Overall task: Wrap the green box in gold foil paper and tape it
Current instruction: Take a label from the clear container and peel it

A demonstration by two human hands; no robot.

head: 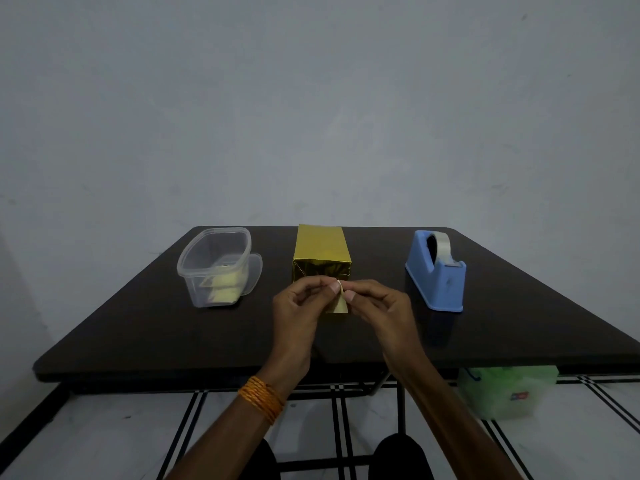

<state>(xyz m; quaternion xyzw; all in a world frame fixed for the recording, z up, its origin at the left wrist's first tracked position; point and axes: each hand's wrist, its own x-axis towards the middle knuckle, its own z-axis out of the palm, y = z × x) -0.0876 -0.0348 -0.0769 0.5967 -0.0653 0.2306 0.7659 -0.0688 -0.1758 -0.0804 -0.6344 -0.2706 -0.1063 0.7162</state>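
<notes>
Fingers (330,289) of both hands are pinching a small pale flap (337,306) right in front of the near end of the box (320,242). The left hand (298,313) and right hand (377,306) are meeting tip to tip on its top corner, with the other fingers curled in loosely. I can't tell if the flap is the last bit of wrapping hanging off that end or a separate scrap, since the hands are covering where it would join.

The box is lying lengthwise in the middle of the table (138,323), pointing away from the person. It's looking pretty much wrapped: gold foil (311,270) is covering the top and the near end face, and no green is showing anywhere. The end face is looking creased and folded in.

So my guess is we're getting close to the finish. The main wrap seems done, and what's left is folding this last flap down and sticking it. I'm not seeing any tape on the fingers, though clear tape would be hard to spot in this dim light. The tape dispenser (436,271) is sitting to the right of the box, well within reach, with nobody touching it. A clear tub (214,268) with some yellowish folded pieces inside is sitting on the left.
</notes>
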